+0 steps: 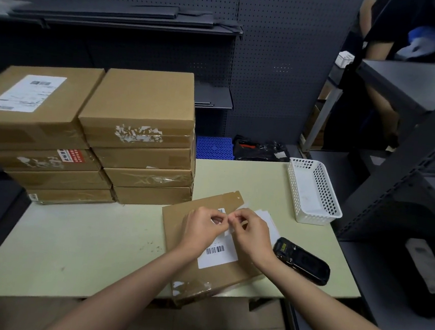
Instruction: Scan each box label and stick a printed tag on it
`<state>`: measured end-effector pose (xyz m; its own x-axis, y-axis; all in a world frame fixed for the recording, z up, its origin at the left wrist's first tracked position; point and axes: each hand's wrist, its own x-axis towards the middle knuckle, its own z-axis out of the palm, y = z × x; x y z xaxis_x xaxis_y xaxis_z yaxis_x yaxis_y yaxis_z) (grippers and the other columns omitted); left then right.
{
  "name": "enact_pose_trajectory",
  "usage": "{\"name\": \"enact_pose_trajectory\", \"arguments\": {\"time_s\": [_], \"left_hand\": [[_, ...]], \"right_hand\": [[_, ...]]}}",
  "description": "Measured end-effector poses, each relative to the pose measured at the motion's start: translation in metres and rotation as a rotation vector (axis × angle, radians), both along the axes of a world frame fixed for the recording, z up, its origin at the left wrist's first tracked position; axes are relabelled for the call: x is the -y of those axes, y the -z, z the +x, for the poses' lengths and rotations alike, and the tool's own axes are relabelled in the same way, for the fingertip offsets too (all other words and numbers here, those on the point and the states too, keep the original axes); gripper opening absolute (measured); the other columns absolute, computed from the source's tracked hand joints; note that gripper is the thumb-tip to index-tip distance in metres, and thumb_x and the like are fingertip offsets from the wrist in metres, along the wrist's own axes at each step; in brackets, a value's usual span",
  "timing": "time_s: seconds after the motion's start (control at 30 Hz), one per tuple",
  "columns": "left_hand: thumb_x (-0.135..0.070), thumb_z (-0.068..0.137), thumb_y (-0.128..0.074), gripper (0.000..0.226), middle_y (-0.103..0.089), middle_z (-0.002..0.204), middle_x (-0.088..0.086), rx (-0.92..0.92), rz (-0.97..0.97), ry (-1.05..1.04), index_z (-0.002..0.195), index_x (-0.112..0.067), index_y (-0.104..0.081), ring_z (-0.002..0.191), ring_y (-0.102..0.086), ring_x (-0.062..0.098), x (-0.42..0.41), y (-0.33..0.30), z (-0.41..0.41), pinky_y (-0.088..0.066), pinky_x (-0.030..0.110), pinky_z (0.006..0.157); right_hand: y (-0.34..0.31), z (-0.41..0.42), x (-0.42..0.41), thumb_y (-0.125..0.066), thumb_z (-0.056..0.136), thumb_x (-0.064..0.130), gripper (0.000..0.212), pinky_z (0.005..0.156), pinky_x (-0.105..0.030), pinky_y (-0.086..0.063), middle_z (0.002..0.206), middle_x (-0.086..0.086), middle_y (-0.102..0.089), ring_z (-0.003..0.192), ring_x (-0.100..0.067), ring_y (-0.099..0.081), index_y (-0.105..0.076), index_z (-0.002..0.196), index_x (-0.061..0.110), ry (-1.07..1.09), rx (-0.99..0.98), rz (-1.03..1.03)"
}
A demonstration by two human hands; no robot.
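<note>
Boxes: 8 stacked [142,111], 1 flat [180,222] | scanner: 1 [301,260] | both grips, left [203,226] and right [251,233], pinch tag [228,227]

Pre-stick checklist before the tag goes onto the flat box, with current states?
1. Tag held by both hands: ok, left hand and right hand pinch it together.
2. Backing peeled off tag: cannot tell, fingers cover it.
3. Flat box lying on the table under the hands: ok.
4. Barcode label on box visible, face up: ok.
5. Label already scanned: cannot tell; scanner lies on the table right of the box, unheld.
6. Box fully supported: not ok, its near corner overhangs the table edge.
</note>
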<state>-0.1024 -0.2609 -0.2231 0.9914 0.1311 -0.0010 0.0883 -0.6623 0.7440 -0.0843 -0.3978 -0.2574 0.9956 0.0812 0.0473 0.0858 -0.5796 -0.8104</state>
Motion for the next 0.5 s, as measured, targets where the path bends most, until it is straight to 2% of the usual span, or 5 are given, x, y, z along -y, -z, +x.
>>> {"name": "enact_pose_trajectory", "arguments": {"time_s": [0.17, 0.3, 0.4, 0.5], "left_hand": [[-0.025, 0.078, -0.068, 0.011, -0.074, 0.079, -0.007, 0.017, -0.014, -0.001, 0.084, -0.025, -0.077, 0.075, -0.064, 0.005, -0.001, 0.001, 0.001, -0.046, 0.023, 0.066], [-0.024, 0.078, -0.069, 0.008, -0.073, 0.078, -0.009, 0.000, -0.003, 0.021, 0.082, -0.024, -0.076, 0.074, -0.062, 0.003, -0.007, 0.001, 0.004, -0.041, 0.014, 0.062], [-0.021, 0.077, -0.070, 0.005, -0.071, 0.071, -0.009, 0.009, -0.026, -0.003, 0.077, -0.025, -0.074, 0.070, -0.062, 0.004, -0.015, 0.004, 0.006, -0.045, 0.021, 0.065], [-0.021, 0.082, -0.068, 0.015, -0.067, 0.055, -0.010, -0.029, -0.112, -0.023, 0.072, -0.033, -0.067, 0.060, -0.064, 0.008, -0.026, 0.010, 0.007, -0.047, 0.024, 0.063]], "right_hand": [[-0.002, -0.001, -0.001, -0.059, 0.093, 0.027, 0.012, 0.067, -0.009, -0.038, 0.092, 0.008, -0.066, 0.084, -0.007, -0.058, -0.068, 0.091, 0.020, -0.009, 0.004, 0.015], [-0.002, -0.001, 0.000, -0.059, 0.093, 0.028, 0.009, 0.068, -0.012, -0.040, 0.092, 0.010, -0.066, 0.083, -0.006, -0.058, -0.067, 0.090, 0.024, -0.020, -0.006, 0.019], [0.000, 0.002, 0.005, -0.058, 0.093, 0.028, 0.009, 0.071, -0.022, -0.043, 0.089, 0.010, -0.065, 0.084, -0.010, -0.059, -0.066, 0.092, 0.023, -0.007, -0.023, -0.022], [0.006, 0.005, 0.016, -0.058, 0.093, 0.028, 0.009, 0.073, -0.025, -0.042, 0.089, 0.010, -0.063, 0.085, -0.011, -0.058, -0.065, 0.093, 0.023, 0.020, -0.051, -0.072]]}}
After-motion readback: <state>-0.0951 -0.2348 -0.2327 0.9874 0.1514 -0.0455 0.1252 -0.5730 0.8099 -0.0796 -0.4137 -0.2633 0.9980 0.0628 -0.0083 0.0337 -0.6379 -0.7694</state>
